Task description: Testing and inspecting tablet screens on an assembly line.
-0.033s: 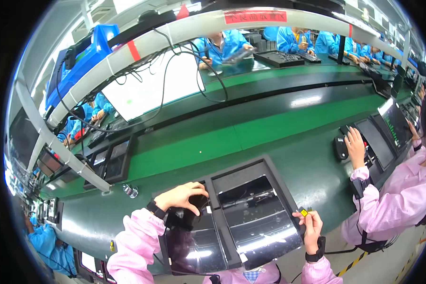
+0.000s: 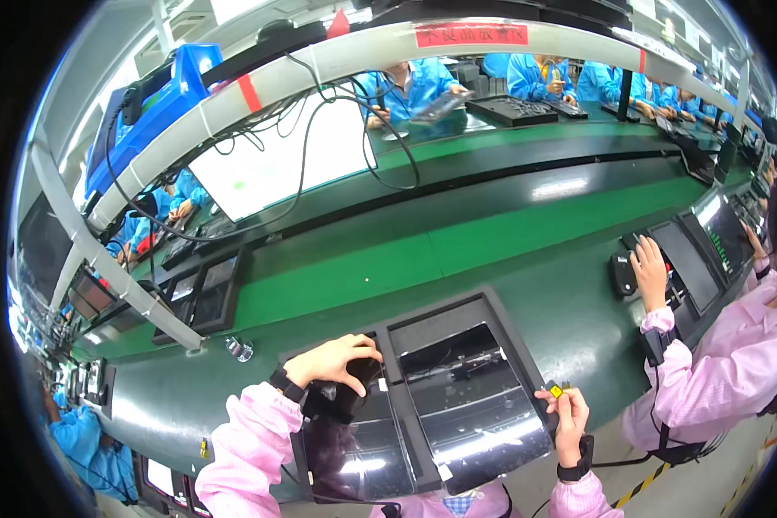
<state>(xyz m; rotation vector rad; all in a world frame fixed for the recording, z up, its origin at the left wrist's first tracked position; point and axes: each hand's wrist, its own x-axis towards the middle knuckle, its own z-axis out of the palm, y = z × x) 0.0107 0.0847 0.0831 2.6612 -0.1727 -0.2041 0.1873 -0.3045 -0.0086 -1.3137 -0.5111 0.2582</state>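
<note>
In front of me lies a black two-part tray (image 2: 482, 304) with glossy dark screen panels in it. My left hand (image 2: 337, 361) curves over the far end of the left compartment, thumb and fingers bent around a dark glossy panel (image 2: 367, 373). The palm side and most fingertips are hidden. A larger panel (image 2: 367, 462) with a bright reflection lies nearer me. The right compartment holds another glossy panel (image 2: 470, 406) with a clear, shiny sheet-like lower part. Beside the tray's right edge, my right hand (image 2: 571, 420) pinches a small yellow-and-black piece (image 2: 556, 391).
A co-worker's hand (image 2: 649, 268) rests by a black device on the right. A small metallic object (image 2: 239, 349) stands beyond my left arm, near a white frame post (image 2: 164, 324). A second tray (image 2: 205, 293) lies behind the post. Cables (image 2: 302, 164) hang from the overhead bar.
</note>
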